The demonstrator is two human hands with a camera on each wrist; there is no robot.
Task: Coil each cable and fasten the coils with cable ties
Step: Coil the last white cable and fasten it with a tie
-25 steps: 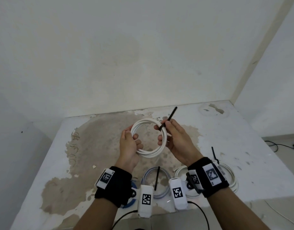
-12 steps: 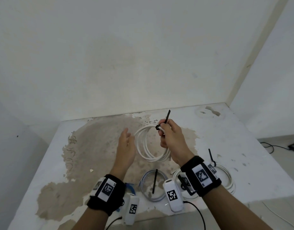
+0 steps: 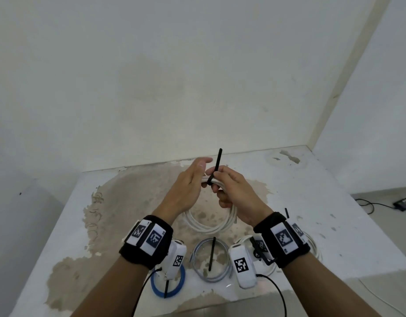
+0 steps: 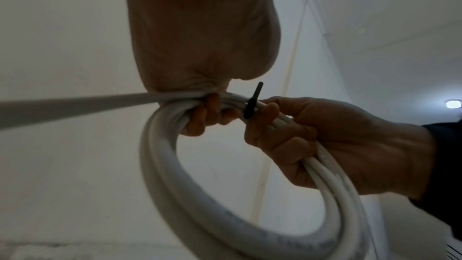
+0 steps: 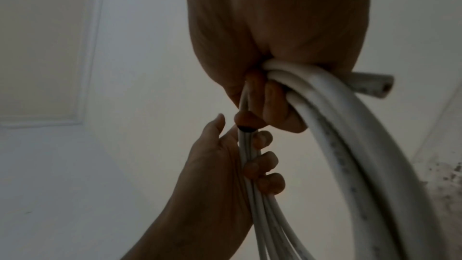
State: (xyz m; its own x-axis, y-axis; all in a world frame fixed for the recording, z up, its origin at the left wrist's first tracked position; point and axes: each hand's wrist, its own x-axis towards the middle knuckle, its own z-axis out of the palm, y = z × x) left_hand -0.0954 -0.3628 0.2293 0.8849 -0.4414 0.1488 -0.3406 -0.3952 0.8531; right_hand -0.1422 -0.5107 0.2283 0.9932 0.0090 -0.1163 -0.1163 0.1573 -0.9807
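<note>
Both hands hold a white cable coil (image 3: 206,226) upright above the table. A black cable tie (image 3: 216,167) is wrapped round the top of the coil, its tail pointing up. My left hand (image 3: 197,177) grips the strands just left of the tie, index finger straight. My right hand (image 3: 222,186) grips the coil on the tie's right, thumb by the tie. In the left wrist view the tie (image 4: 252,102) stands between the left fingers (image 4: 207,114) and the right hand (image 4: 325,145). The right wrist view shows the left hand (image 5: 250,157) curled round the strands (image 5: 337,145).
On the stained white table (image 3: 334,225) near its front edge lie a grey coil (image 3: 198,268) with a black tie across it, a blue coil (image 3: 181,282) and another white coil (image 3: 314,245). Walls close the back and right. A cable runs over the floor (image 3: 380,197) at right.
Half a second ago my left hand was open and off the coil; now it grips the strands beside the tie. The right hand has kept hold of the coil and tie throughout.
</note>
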